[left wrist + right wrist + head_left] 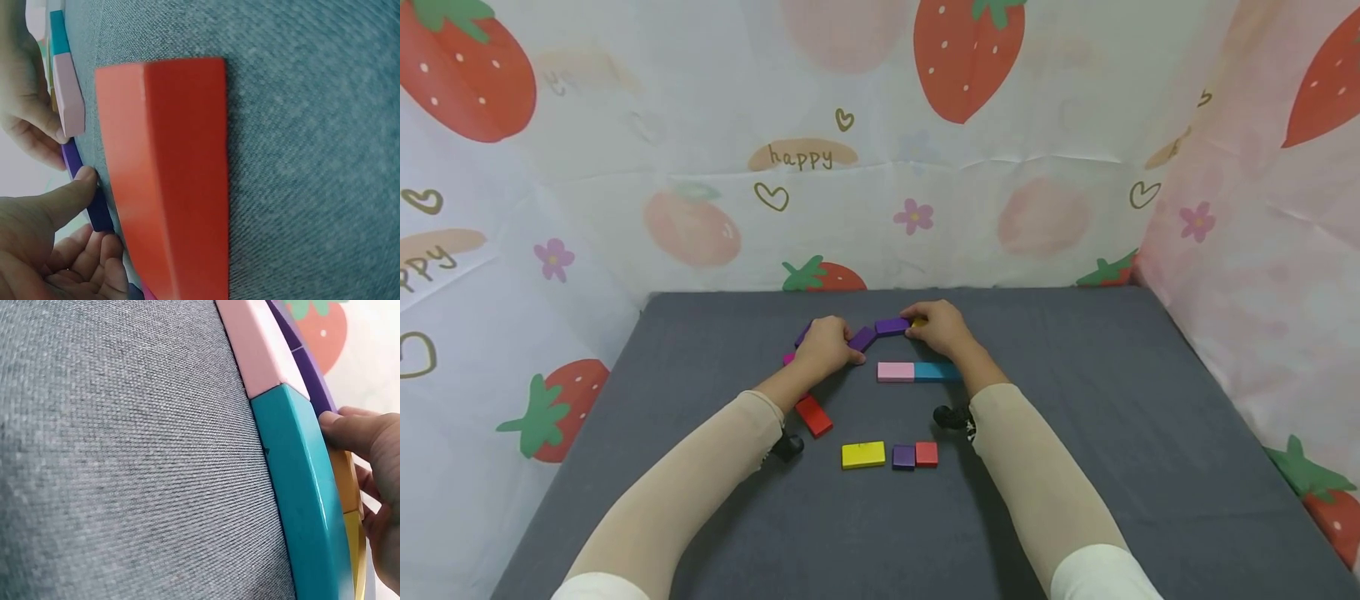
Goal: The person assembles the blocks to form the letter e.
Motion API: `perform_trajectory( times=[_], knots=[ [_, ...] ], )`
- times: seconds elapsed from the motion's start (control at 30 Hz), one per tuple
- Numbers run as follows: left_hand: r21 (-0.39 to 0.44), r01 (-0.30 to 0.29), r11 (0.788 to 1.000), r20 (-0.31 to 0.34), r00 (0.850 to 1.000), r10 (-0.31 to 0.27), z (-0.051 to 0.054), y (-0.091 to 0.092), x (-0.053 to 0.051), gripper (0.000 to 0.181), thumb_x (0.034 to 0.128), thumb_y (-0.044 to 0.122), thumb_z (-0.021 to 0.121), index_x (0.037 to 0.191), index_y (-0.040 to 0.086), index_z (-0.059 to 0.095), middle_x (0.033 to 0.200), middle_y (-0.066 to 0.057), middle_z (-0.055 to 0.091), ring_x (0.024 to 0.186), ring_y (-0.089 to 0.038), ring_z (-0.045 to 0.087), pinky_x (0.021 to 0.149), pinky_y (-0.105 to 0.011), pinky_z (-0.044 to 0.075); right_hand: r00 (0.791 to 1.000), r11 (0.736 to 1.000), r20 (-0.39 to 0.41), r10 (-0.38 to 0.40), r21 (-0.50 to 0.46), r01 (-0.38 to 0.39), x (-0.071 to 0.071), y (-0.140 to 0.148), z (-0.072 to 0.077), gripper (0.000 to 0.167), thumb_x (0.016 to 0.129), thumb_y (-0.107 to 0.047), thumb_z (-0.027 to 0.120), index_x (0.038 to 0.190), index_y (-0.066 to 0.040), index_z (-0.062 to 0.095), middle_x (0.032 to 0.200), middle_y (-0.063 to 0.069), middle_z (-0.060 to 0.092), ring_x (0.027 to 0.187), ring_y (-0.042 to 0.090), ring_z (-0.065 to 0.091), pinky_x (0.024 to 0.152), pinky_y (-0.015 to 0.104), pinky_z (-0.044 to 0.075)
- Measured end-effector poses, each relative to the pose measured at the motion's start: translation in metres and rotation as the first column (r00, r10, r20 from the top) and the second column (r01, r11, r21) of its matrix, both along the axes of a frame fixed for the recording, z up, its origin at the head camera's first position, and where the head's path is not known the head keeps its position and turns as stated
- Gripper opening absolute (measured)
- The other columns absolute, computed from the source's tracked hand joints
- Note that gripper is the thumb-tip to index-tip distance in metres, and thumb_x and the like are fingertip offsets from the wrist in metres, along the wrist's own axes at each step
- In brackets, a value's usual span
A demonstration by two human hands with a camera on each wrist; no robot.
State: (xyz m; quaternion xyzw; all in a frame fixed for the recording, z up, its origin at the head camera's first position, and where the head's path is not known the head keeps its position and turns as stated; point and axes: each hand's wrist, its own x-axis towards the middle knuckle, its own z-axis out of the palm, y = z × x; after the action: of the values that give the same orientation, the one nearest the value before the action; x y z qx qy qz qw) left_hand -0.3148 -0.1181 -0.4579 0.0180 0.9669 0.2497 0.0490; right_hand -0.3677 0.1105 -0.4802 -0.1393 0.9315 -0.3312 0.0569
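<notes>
My left hand (826, 348) has its thumb and curled fingers at a slanted purple block (862, 339), holding it. In the left wrist view the thumb of that hand (53, 231) lies along the dark purple block (100, 209). Another purple block (892, 327) stands just right of it. My right hand (942, 327) pinches an orange block at that block's right end. The right wrist view has the right thumb where purple meets the orange block (345, 478), with fingers behind. A pink block (896, 372) and a blue block (934, 372) lie end to end nearer me.
A red block (813, 416) lies by the left wrist, a magenta block (788, 358) and purple block (802, 334) behind the left hand. Nearer me are a yellow block (863, 455), a small purple one (903, 457) and a small red one (927, 454). Printed cloth borders the grey table (1150, 467).
</notes>
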Motion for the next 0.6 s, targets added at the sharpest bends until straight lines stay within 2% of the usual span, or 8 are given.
perform_trajectory(
  times=[0.27, 0.6],
  knots=[
    [-0.018, 0.006, 1.000, 0.013, 1.000, -0.006, -0.0018, 0.0002, -0.0035, 0.045, 0.0781, 0.032, 0.091, 0.110, 0.005, 0.073, 0.108, -0.007, 0.071, 0.089, -0.021, 0.061, 0.082, -0.038, 0.054, 1.000, 1.000, -0.008, 0.000, 0.005, 0.000, -0.0009, -0.0001, -0.0010, 0.033, 0.097, -0.021, 0.072, 0.131, -0.019, 0.071, 0.136, 0.006, 0.066, 0.127, 0.028, 0.057, 0.109, 0.045, 0.045],
    [-0.011, 0.011, 1.000, 0.003, 1.000, -0.011, -0.0003, 0.0006, -0.0012, 0.045, 0.0776, 0.031, 0.092, 0.109, 0.005, 0.073, 0.109, -0.007, 0.072, 0.090, -0.021, 0.061, 0.081, -0.038, 0.054, 1.000, 1.000, -0.002, -0.005, 0.017, 0.005, -0.0040, -0.0006, -0.0030, 0.033, 0.097, -0.022, 0.072, 0.130, -0.020, 0.072, 0.135, 0.005, 0.067, 0.127, 0.027, 0.057, 0.110, 0.044, 0.044]
  ],
)
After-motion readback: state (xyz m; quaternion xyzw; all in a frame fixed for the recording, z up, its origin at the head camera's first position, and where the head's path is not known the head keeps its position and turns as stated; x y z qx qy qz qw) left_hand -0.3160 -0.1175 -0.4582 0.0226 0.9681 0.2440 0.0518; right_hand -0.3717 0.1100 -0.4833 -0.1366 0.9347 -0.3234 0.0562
